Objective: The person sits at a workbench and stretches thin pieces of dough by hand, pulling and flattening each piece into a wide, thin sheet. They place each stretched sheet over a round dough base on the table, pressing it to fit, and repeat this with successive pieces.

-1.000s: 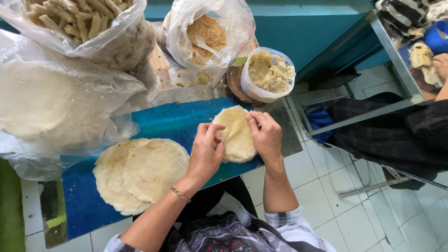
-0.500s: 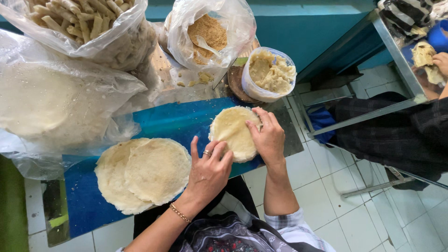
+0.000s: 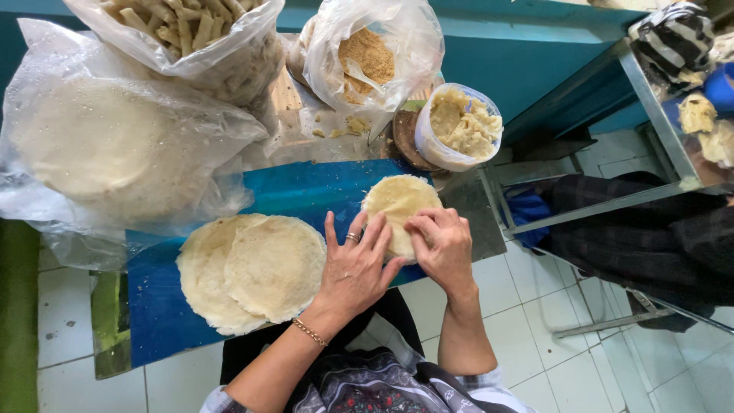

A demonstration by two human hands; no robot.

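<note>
Both hands' grip lies flat and unclosed, left hand (image 3: 355,271) and right hand (image 3: 442,248) pressing the round wrapper (image 3: 397,203).

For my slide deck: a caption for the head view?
Both hands, left hand and right hand, press a round wrapper on the blue board.

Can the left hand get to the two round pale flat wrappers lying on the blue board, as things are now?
Probably yes. The left hand lies just beside the two round pale flat wrappers on the blue board, with nothing between them.
</note>
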